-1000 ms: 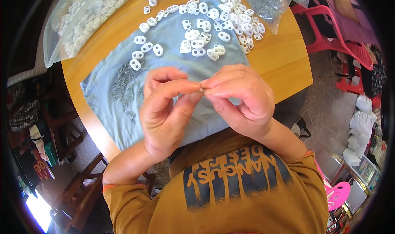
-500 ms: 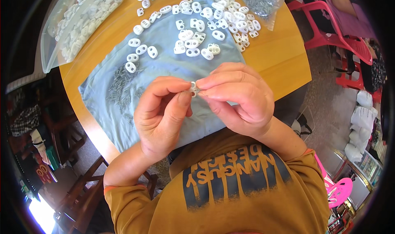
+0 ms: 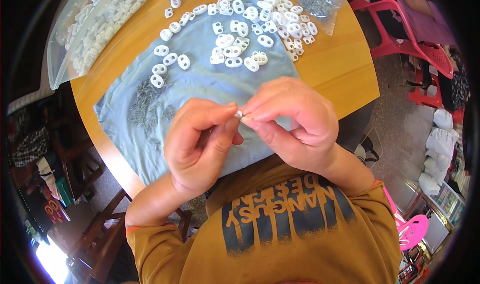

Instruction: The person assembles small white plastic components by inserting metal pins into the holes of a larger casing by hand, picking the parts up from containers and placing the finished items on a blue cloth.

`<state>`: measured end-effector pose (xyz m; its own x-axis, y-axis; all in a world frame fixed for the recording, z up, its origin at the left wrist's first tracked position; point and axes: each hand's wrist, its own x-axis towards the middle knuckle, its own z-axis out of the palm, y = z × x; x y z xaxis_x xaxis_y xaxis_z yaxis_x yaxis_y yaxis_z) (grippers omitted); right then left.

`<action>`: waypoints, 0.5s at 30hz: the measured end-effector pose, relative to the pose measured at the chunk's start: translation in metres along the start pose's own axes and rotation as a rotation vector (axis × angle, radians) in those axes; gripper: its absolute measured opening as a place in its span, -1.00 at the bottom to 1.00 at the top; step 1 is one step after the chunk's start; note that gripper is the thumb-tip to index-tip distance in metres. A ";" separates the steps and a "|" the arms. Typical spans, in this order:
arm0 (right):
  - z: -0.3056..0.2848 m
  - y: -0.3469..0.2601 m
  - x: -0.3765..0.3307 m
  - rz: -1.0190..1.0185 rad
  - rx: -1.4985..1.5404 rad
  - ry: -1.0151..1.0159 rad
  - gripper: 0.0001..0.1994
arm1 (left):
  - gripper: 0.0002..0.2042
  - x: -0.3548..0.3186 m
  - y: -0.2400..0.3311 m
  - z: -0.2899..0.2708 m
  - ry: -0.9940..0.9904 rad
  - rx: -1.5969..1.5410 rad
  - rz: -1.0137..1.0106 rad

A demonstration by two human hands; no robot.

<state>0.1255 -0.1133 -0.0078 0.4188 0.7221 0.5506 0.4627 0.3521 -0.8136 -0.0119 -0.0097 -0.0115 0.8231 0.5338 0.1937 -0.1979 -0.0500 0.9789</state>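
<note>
My left hand (image 3: 200, 141) and my right hand (image 3: 300, 121) meet over the near part of a light blue cloth (image 3: 230, 156). Between their fingertips they pinch a small white plastic cord-lock part (image 3: 239, 113), mostly covered by the fingers. On the cloth beyond my hands lie several white two-hole cord locks (image 3: 233, 51), some in a cluster and others strung out in a curve to the left. Left of my left hand is a scattered heap of small metal springs (image 3: 150, 104).
A wooden table (image 3: 345, 79) carries the cloth. At the far left stands a clear plastic container (image 3: 60, 59) of white pieces. More white cord locks (image 3: 292, 29) are piled at the far right, by a clear bag of springs (image 3: 317, 4). A red chair (image 3: 400, 39) stands to the right.
The small white part has turned between the fingertips, so its holes no longer show and only a sliver is visible. My right thumb has come up closer to it; both hands stay in place.
</note>
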 end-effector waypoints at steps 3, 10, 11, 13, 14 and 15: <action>0.001 -0.004 -0.003 0.096 -0.001 -0.035 -0.83 | -0.82 -0.001 0.001 0.001 0.004 0.108 0.053; 0.011 -0.004 -0.011 0.270 0.145 0.110 -0.86 | -0.84 0.000 0.004 0.005 0.099 -0.182 -0.178; 0.011 -0.005 -0.011 0.271 0.145 0.113 -0.86 | -0.84 0.000 0.004 0.005 0.104 -0.200 -0.199; 0.009 -0.008 -0.009 0.281 0.105 0.083 -0.86 | -0.84 0.000 0.003 0.004 0.106 -0.209 -0.195; 0.007 -0.009 -0.009 0.292 0.066 0.053 -0.85 | -0.84 0.000 0.002 0.004 0.109 -0.217 -0.191; 0.007 -0.010 -0.008 0.291 0.065 0.051 -0.85 | -0.84 -0.001 0.002 0.004 0.110 -0.218 -0.190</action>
<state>0.1119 -0.1187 -0.0056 0.5661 0.7679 0.2999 0.2671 0.1733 -0.9480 -0.0110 -0.0137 -0.0092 0.7960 0.6052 -0.0117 -0.1653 0.2359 0.9576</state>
